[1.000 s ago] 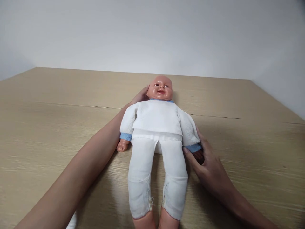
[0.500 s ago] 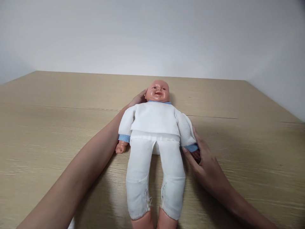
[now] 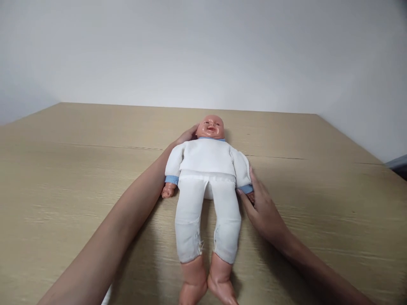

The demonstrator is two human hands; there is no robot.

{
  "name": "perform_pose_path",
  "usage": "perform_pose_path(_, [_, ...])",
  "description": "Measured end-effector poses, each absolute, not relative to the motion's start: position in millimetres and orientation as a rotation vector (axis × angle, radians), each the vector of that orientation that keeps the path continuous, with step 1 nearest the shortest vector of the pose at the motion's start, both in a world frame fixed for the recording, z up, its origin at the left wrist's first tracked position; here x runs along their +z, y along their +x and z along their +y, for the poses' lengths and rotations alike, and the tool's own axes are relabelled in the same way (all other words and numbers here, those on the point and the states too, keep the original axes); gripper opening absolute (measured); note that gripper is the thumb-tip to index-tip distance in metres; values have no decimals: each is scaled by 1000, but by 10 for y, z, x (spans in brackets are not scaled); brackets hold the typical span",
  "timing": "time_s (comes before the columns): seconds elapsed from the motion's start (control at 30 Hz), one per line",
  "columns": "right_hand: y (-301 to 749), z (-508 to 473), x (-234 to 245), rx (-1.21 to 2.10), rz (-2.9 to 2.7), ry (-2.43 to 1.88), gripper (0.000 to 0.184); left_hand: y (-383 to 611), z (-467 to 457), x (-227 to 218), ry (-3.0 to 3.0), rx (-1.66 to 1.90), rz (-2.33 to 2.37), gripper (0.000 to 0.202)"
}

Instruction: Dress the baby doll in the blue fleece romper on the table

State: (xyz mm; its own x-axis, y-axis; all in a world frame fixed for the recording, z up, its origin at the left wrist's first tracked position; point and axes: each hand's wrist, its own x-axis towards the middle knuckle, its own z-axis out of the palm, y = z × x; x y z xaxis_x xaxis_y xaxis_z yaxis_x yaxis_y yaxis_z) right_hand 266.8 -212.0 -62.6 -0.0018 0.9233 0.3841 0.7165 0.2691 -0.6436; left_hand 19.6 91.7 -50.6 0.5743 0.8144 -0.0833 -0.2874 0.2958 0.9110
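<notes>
A baby doll in a white top with blue collar and cuffs and white trousers lies on its back on the wooden table, head at the far side, bare feet toward me. My left hand cups the left side of the doll's head, its fingertips hidden behind it. Against the doll's arm on the right side is my right hand, closed around the sleeve cuff and the doll's small hand. The thumb lies on the near side and the fingers run along the outside of the sleeve.
A pale wall rises behind the table's far edge. A seam runs across the tabletop near the doll's shoulders. At the right edge of the view a dark object shows in part beyond the table.
The view has shifted, so the doll looks slightly smaller and its feet now show. A dark object has come into view at right. Both hands keep their places on the doll.
</notes>
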Motion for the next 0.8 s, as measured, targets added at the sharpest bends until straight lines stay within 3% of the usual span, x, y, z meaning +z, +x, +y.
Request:
perform_pose_path(0.27, [2777, -2083, -664, 387, -1812, -1450, 90, -179, 513, -446, 1067, 1057, 682, 63])
perform_pose_path(0.5, [2787, -1941, -813, 278, -1891, -1414, 88, -615, -210, -504, 1428, 1142, 1014, 64])
perform_pose_path(0.8, [2692, -2229, -611, 259, -1720, -1604, 92, -427, -584, -68, 1712, 1216, 1393, 47])
